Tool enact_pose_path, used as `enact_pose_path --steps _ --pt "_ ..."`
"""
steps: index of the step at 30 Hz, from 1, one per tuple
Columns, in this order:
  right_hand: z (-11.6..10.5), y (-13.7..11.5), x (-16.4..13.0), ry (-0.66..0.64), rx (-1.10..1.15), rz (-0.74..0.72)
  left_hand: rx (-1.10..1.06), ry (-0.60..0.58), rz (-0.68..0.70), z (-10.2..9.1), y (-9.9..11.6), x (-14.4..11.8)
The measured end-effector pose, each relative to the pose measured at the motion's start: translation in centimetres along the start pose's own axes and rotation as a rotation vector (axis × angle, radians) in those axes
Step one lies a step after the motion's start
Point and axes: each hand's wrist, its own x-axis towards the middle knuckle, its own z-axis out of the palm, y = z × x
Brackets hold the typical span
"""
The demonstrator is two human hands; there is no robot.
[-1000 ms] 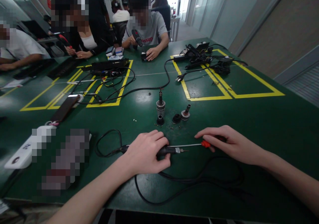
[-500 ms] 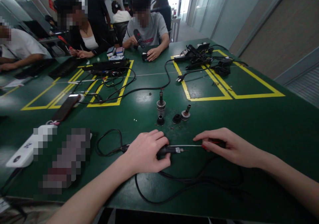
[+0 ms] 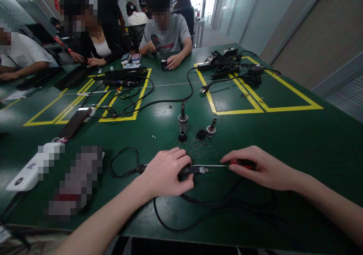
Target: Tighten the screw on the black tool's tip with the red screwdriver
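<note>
My left hand [image 3: 166, 172] grips a black corded tool [image 3: 190, 170] that lies flat on the green table [image 3: 297, 134], its metal tip pointing right. My right hand [image 3: 256, 167] covers the red-and-black handle of a screwdriver [image 3: 224, 166], whose thin shaft runs left along the table beside the tool's tip. The tool's black cable [image 3: 215, 206] loops below both hands and curls off to the left. Just beyond the hands stand several small metal and black parts [image 3: 183, 122].
A white power strip [image 3: 27, 172] and a phone [image 3: 75, 122] lie at left. Yellow tape boxes, cables and a plug [image 3: 204, 89] cross the middle. Black gear [image 3: 227, 63] is piled at the far right. Several people sit at the far edge.
My right hand has slid slightly over the screwdriver handle, hiding more of its red part. The left hand and the tool have stayed put.
</note>
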Motion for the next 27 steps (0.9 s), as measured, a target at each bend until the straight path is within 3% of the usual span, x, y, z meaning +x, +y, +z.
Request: enact_pose_path --steps 3,9,15,21,27 --pt "-0.2 -0.2 0.0 -0.042 0.025 -0.003 -0.002 -0.001 0.002 0.0 0.0 0.0" --pt "-1.0 -0.9 0.1 -0.003 0.034 0.024 -0.001 0.002 -0.002 0.0 0.0 0.0" --pt "-0.8 -0.6 0.1 0.006 -0.026 0.012 0.000 0.000 0.004 0.0 -0.1 0.0" --pt "-0.8 -0.7 0.2 -0.034 0.052 0.073 -0.003 0.007 0.006 0.0 0.0 0.0" --pt "-1.2 -0.5 0.2 0.034 0.084 0.073 -0.004 0.009 0.009 0.1 -0.1 0.0"
